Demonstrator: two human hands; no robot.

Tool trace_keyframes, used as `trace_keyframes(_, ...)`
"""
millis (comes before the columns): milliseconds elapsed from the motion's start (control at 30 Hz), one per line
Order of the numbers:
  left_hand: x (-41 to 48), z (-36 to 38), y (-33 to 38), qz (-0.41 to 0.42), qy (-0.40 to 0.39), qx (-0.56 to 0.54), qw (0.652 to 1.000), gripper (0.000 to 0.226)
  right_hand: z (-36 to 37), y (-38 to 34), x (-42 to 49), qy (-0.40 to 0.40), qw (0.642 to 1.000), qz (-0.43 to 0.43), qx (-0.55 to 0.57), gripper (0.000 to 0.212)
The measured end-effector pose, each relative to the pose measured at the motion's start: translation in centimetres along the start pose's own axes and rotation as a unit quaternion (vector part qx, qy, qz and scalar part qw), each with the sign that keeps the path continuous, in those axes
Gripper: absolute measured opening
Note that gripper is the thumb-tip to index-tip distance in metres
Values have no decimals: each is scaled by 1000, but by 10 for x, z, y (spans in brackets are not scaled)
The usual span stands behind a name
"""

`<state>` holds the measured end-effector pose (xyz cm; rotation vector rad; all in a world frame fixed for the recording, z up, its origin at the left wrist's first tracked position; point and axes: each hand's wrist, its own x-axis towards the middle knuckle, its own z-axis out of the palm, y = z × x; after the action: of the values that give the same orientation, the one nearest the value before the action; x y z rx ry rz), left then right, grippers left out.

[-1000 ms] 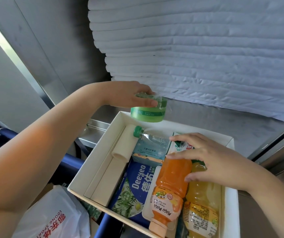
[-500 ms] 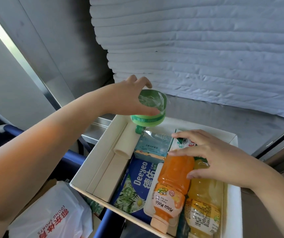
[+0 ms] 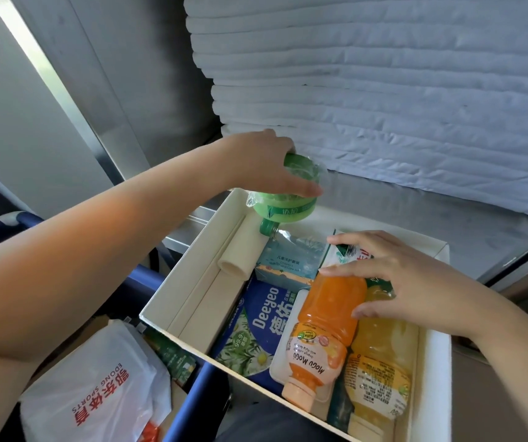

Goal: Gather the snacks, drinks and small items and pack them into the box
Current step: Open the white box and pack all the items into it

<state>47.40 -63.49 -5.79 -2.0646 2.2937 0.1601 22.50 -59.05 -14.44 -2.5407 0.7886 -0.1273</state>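
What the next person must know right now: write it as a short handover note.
Left hand grips the green jar, above the box's far left corner, not yet in.
Right hand lies open on the orange bottle, beside the yellow bottle.
Done: both bottles, the blue pack and the clear pouch lie in the box.
Left: set the jar in, then check the white bag outside the box.

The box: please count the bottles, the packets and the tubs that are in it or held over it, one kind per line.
Bottles: 3, orange bottle, yellow bottle, clear bottle with green cap
Packets: 2, blue packet, white-and-green packet under the right hand
Tubs: 1, green tub, held over the box by the left hand
Total: 6
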Motion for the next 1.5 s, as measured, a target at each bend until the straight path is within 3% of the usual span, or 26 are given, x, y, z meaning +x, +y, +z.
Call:
trace_keyframes(267, -59, 2, -14, 94, -40, -95, 990, 88, 1, 2, 0, 3, 1000, 2, -13, 56)
trace_keyframes(600, -111, 70, -21, 215, -176, -26, 960, 90, 2, 1, 0, 12, 1000, -11, -6, 55)
trace_keyframes(700, -109, 85, -17, 240, -184, 18, 953, 89, 2, 0, 0, 9, 1000, -10, -7, 55)
trace_keyframes(1067, -106, 108, -7, 273, -131, 89, 949, 96, 3, -1, -1, 13, 1000, -8, -3, 55)
trace_keyframes(1500, -105, 113, -12, 272, -188, 42, 943, 90, 2, -2, -1, 6, 1000, -14, -5, 54)
